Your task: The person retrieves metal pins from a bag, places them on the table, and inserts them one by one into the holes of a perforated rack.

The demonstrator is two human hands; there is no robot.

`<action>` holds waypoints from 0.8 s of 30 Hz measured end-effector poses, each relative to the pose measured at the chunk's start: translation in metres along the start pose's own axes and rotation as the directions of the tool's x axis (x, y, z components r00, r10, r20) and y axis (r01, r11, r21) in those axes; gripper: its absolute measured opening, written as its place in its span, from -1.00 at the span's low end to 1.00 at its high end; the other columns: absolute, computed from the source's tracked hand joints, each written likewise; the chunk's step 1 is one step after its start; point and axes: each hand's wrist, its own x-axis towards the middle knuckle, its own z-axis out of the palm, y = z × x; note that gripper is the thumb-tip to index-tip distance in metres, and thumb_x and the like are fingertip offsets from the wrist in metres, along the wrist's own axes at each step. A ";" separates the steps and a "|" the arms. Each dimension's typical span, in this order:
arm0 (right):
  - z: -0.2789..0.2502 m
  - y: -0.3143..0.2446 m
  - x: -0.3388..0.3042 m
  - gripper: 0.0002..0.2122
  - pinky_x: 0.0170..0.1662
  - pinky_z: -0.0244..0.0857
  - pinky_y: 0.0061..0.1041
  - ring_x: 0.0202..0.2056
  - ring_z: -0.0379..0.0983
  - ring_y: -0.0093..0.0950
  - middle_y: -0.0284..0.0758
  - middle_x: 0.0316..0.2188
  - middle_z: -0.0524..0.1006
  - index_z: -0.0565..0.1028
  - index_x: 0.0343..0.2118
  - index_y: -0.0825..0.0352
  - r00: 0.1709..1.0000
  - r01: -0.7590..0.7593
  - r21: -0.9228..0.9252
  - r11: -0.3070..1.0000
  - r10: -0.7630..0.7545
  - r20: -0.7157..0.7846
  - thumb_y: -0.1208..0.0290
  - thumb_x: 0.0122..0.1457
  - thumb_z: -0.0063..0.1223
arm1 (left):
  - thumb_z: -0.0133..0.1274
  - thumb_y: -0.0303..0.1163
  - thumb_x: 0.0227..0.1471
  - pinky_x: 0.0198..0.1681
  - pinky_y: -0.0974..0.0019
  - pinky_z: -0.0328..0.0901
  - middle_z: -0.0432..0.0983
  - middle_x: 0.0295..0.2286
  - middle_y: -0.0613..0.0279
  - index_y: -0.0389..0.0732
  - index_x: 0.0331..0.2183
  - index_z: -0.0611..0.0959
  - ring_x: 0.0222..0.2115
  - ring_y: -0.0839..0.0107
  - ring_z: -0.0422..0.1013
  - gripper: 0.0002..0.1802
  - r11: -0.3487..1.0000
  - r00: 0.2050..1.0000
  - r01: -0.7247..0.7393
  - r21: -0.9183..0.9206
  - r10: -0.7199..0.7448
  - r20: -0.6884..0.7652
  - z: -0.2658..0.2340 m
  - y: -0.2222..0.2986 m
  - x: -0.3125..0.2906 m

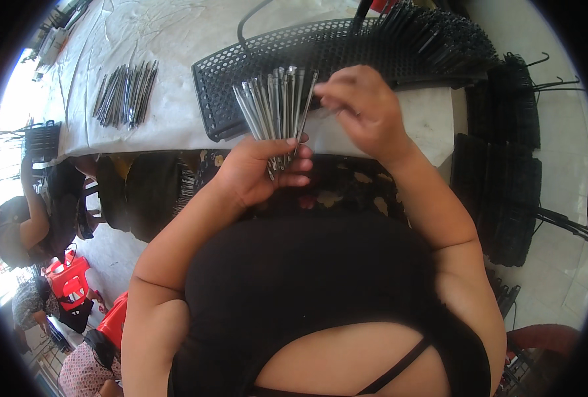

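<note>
A fanned bundle of thin, silvery metal rods (267, 106) is gripped in my left hand (257, 165). Its thumb lies across the lower part of the rods, and the fingers wrap beneath. My right hand (367, 112) is raised just right of the bundle, its fingers curled together and slightly blurred. Those fingertips reach the outermost rod near its upper end; whether they hold it or anything else I cannot make out. Behind the bundle is a black perforated basket tray (218, 86).
On the pale covered table (168, 33), a second pile of rods (126, 94) lies at the left. Many dark rods (433, 36) fill the tray's right end. Black racks with hooks (499, 192) stand at the right. People and red stools (69, 281) are at the lower left.
</note>
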 end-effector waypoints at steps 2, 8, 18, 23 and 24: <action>0.003 -0.014 0.001 -0.86 -0.33 0.34 -0.56 -0.38 0.43 -0.53 -0.44 -0.42 0.50 0.57 -0.26 0.26 0.690 -0.547 0.669 0.503 0.724 0.020 0.56 0.11 0.10 | 0.02 -0.54 0.09 -0.24 0.11 0.51 0.51 -0.38 0.11 -0.35 -0.15 0.49 -0.36 0.22 0.51 -0.75 0.995 0.999 -0.027 0.097 0.031 -0.041 -0.001 -0.003 0.002; 0.031 -0.033 -0.018 -0.74 -0.10 0.32 -0.37 -0.23 0.43 -0.41 -0.26 -0.31 0.51 0.46 -0.22 0.41 0.186 -0.307 0.721 -0.621 0.704 0.685 0.28 0.33 -0.16 | -0.05 -0.56 0.11 -0.15 -0.02 0.48 0.50 -0.24 0.02 -0.36 -0.08 0.47 -0.23 0.13 0.50 -0.70 0.979 0.977 -0.147 0.140 0.166 -0.133 0.014 -0.011 0.002; 0.031 -0.046 -0.009 -0.84 -0.31 0.45 -0.41 -0.35 0.53 -0.44 -0.30 -0.34 0.55 0.44 -0.20 0.35 0.261 -0.441 0.663 -0.605 0.620 0.740 0.44 0.19 0.06 | -0.10 -0.59 0.10 -0.09 -0.04 0.46 0.48 -0.15 -0.03 -0.32 -0.01 0.42 -0.12 0.06 0.47 -0.63 0.979 0.993 -0.068 0.192 0.085 -0.079 0.011 -0.011 -0.002; 0.038 -0.045 -0.011 -0.85 -0.48 0.49 -0.35 -0.44 0.55 -0.40 -0.29 -0.36 0.56 0.46 -0.21 0.32 0.229 -0.402 0.669 -0.625 0.639 0.734 0.46 0.16 0.09 | -0.22 -0.61 0.06 -0.05 -0.12 0.42 0.46 -0.10 -0.15 -0.37 0.08 0.33 -0.08 -0.01 0.45 -0.50 0.990 0.996 -0.082 0.113 0.087 -0.035 0.009 -0.009 -0.006; 0.037 -0.044 -0.013 -0.83 -0.44 0.52 -0.30 -0.42 0.56 -0.37 -0.28 -0.34 0.55 0.45 -0.20 0.34 0.231 -0.419 0.629 -0.655 0.593 0.772 0.46 0.15 0.10 | -0.23 -0.61 0.05 -0.03 -0.13 0.41 0.45 -0.09 -0.17 -0.37 0.10 0.31 -0.07 -0.03 0.44 -0.48 0.992 0.996 -0.067 0.107 0.073 -0.053 0.009 -0.010 -0.007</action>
